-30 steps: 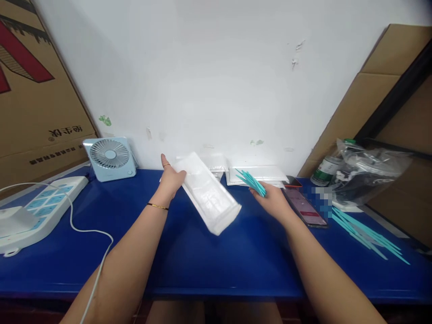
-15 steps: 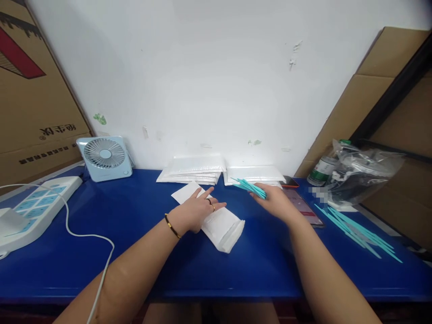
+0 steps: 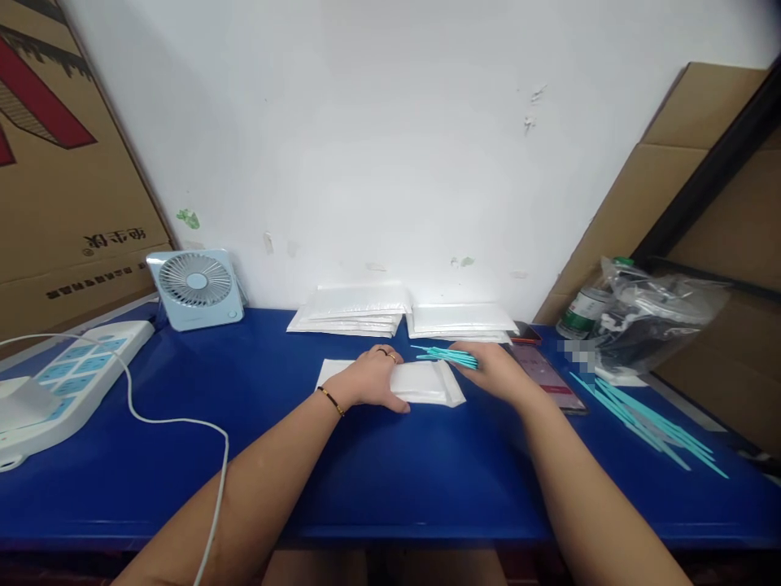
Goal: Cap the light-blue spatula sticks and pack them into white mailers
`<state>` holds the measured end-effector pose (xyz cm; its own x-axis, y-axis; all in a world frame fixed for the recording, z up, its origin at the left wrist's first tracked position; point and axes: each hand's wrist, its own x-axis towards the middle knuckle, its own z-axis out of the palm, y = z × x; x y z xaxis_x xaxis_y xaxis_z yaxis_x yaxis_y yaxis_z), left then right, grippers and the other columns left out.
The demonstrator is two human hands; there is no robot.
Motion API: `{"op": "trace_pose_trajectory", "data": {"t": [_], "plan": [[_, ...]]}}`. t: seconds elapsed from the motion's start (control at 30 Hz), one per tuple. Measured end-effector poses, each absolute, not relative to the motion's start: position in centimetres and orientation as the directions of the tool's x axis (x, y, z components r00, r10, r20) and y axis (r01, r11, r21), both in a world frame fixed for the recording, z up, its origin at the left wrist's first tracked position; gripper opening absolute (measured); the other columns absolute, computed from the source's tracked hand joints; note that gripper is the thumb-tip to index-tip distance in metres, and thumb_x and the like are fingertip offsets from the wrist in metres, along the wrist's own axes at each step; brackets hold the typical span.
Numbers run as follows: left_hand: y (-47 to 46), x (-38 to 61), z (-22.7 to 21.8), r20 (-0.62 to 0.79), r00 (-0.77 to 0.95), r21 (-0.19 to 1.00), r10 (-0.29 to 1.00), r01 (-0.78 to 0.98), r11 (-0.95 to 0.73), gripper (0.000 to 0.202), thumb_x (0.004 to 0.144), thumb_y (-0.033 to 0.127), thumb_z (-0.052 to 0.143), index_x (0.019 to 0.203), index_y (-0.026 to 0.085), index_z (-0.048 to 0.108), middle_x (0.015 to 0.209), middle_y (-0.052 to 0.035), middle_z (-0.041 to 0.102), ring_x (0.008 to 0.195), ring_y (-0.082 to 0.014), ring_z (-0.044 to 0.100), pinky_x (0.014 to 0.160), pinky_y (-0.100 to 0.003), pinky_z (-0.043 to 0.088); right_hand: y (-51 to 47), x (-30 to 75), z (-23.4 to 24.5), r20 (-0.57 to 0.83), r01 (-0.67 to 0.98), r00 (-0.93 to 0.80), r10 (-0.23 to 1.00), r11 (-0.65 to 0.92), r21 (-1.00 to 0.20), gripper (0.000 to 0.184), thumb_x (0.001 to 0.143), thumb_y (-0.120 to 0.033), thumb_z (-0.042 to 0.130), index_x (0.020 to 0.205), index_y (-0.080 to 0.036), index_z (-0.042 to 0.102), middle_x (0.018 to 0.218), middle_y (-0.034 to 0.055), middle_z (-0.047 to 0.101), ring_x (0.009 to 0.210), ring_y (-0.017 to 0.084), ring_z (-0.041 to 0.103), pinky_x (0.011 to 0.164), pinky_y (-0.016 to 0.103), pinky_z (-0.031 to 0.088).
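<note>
"Right grip [image 3: 493, 370]?"
"Closed on teal strips [image 3: 448, 356], I see from here. Left grip [image 3: 371, 378] spread over the white packet [image 3: 422, 381]; whether it clamps, I can't tell."
"Handling?"
"I'd hold the packet flat, strips bunched. Left palm down, thumb at near edge; packet crosswise on the counter [image 3: 427, 472]."

Previously slanting, the white packet [image 3: 421, 381] is now lying almost straight, left to right, on the bench [image 3: 396, 480].
</note>
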<state>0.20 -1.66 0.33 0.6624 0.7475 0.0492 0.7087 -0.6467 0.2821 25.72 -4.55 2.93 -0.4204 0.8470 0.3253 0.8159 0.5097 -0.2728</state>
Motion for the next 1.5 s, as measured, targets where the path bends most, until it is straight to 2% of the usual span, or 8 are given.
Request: {"op": "trace_pose_trajectory", "data": {"t": [0.13,0.37,0.77,1.0,1.2,1.33,1.43,1.5], "plan": [[-1.8,-0.2,1.3,0.057,0.572,0.307,0.818,0.770,-0.560,0.064,0.053,0.047,0.069,0.108,0.019,0.051,0.097,-0.0064,0.061,0.090,-0.0270,0.058,0.077,-0.033,0.044,-4.2,26.4,2.8,0.320,0.880,-0.378,0.869,0.445,-0.169,0.028,0.077,-0.016,0.052,0.100,-0.024,0.065,0.092,0.0042,0.071,0.082,0.021,0.063,0.070,0.026,0.045],[-1.5,-2.1,2.8,0.101,0.523,0.559,0.846,0.674,-0.483,0.067,0.056,0.032,0.067,0.118,0.021,0.045,0.085,-0.0026,0.061,0.070,-0.0216,0.059,0.055,-0.026,0.037,-4.1,27.6,3.0,0.331,0.939,-0.331,0.883,0.344,0.022,0.039,0.073,-0.010,0.055,0.109,-0.025,0.062,0.101,0.0065,0.069,0.094,0.023,0.060,0.078,0.030,0.042],[-1.7,-3.0,4.0,0.188,0.566,0.789,0.803,0.400,-0.467,0.062,0.060,0.023,0.065,0.118,0.020,0.042,0.091,-0.0010,0.055,0.076,-0.0164,0.054,0.063,-0.025,0.044,-2.5,24.7,11.2,0.318,0.767,-0.555,0.769,0.325,0.553,0.019,0.082,-0.007,0.047,0.090,-0.018,0.061,0.079,0.0067,0.064,0.075,0.018,0.055,0.066,0.030,0.026],[-1.7,-3.0,4.4,0.313,0.566,0.867,0.763,0.158,-0.473,0.058,0.064,0.023,0.065,0.118,0.020,0.042,0.110,-0.0045,0.051,0.096,-0.0188,0.052,0.082,-0.030,0.044,-3.3,21.1,16.6,0.285,0.588,-0.731,0.620,0.360,0.725,0.018,0.087,-0.008,0.045,0.081,-0.018,0.060,0.072,0.0056,0.062,0.068,0.017,0.049,0.064,0.031,0.023],[-2.1,-2.5,4.4,0.379,0.538,0.919,0.753,-0.121,-0.376,0.063,0.066,0.033,0.068,0.120,0.020,0.038,0.113,-0.0065,0.051,0.101,-0.0208,0.051,0.084,-0.031,0.043,-4.6,15.2,19.8,0.124,0.378,-0.882,0.454,0.526,0.762,0.020,0.085,-0.005,0.046,0.078,-0.017,0.060,0.075,0.0056,0.062,0.070,0.017,0.049,0.064,0.031,0.023],[-2.1,-2.6,4.3,0.355,0.531,0.935,0.769,-0.215,-0.283,0.070,0.063,0.037,0.071,0.123,0.021,0.038,0.110,-0.0065,0.054,0.095,-0.0202,0.054,0.079,-0.030,0.043,-5.0,13.7,21.8,0.080,0.348,-0.897,0.434,0.584,0.734,0.019,0.083,-0.004,0.047,0.080,-0.017,0.061,0.078,0.0052,0.061,0.075,0.017,0.051,0.066,0.030,0.027],[-2.0,-2.9,4.2,0.354,0.529,0.932,0.771,-0.265,-0.247,0.071,0.064,0.037,0.071,0.124,0.021,0.039,0.112,-0.0066,0.054,0.093,-0.0194,0.054,0.077,-0.028,0.043,-5.1,14.4,22.8,0.143,0.466,-0.859,0.491,0.636,0.615,0.025,0.082,-0.004,0.048,0.096,-0.019,0.062,0.085,0.0039,0.061,0.081,0.017,0.054,0.069,0.029,0.033],[-1.9,-3.1,4.0,0.358,0.526,0.927,0.772,-0.296,-0.229,0.072,0.063,0.036,0.071,0.126,0.022,0.038,0.112,-0.0063,0.054,0.093,-0.0191,0.054,0.076,-0.028,0.043,-5.0,15.3,23.0,0.169,0.545,-0.830,0.531,0.709,0.447,0.038,0.080,-0.006,0.050,0.113,-0.022,0.057,0.098,0.0034,0.060,0.086,0.016,0.055,0.070,0.028,0.037]]}}
